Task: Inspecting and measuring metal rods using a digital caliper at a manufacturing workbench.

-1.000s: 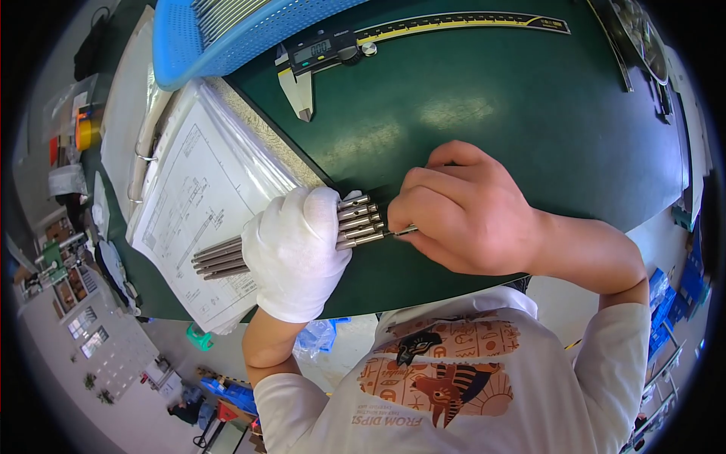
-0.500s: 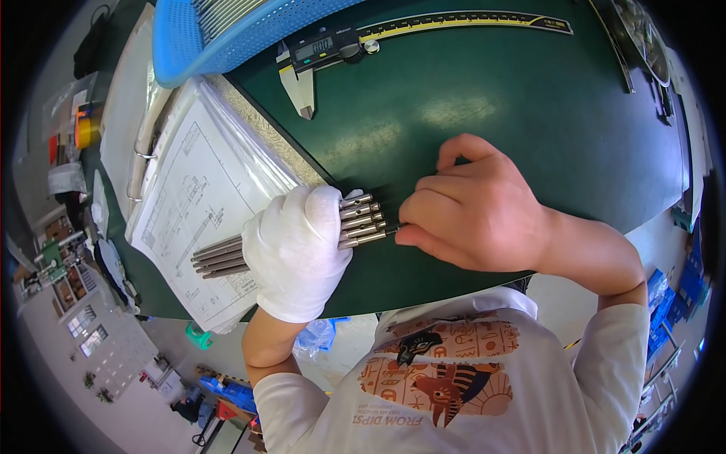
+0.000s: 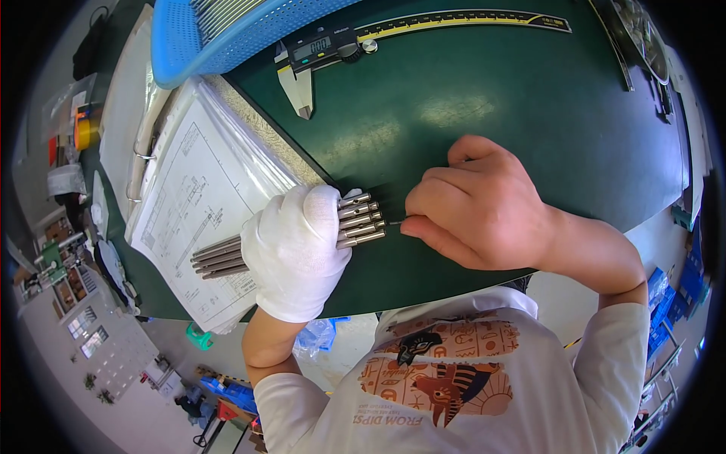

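My left hand, in a white glove, is wrapped round a bundle of several slim metal rods. Their drilled, stepped ends stick out to the right of the glove, and the thinner shafts come out on its left, over the drawings. Bare, my right hand pinches a thin, dark, pin-like piece between thumb and forefinger. Its tip points at the rod ends and lies close to them; whether it touches one I cannot tell. Most of that piece is hidden by the fingers.
Under the bundle lies a ring binder of technical drawings in clear sleeves. A digital caliper rests on the green tabletop at the far side. A blue perforated basket holding more rods stands far left. At the far right is a metal tray.
My right hand has drawn slightly to the right, away from the rod ends, with the thin piece still pinched. The left hand and the bundle have hardly moved.
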`<action>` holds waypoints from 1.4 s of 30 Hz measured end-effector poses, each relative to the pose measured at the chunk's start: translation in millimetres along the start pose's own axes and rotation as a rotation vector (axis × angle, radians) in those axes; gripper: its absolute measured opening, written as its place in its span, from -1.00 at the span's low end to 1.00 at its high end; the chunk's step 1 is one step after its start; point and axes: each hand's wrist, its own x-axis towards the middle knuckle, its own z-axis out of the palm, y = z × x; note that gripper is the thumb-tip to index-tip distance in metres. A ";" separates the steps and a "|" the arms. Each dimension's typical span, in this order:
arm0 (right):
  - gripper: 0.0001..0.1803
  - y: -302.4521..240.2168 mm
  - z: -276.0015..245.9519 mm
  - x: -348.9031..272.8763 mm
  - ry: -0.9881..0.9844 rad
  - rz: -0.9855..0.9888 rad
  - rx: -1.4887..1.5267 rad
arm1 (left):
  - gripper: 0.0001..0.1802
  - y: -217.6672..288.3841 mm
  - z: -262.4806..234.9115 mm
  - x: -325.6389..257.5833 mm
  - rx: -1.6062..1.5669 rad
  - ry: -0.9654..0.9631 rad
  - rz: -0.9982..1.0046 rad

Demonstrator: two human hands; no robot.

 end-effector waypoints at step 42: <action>-0.77 7.0 0.9 1.0 0.008 -0.048 -0.003 | -0.66 -0.2 3.8 0.8 0.024 0.075 0.017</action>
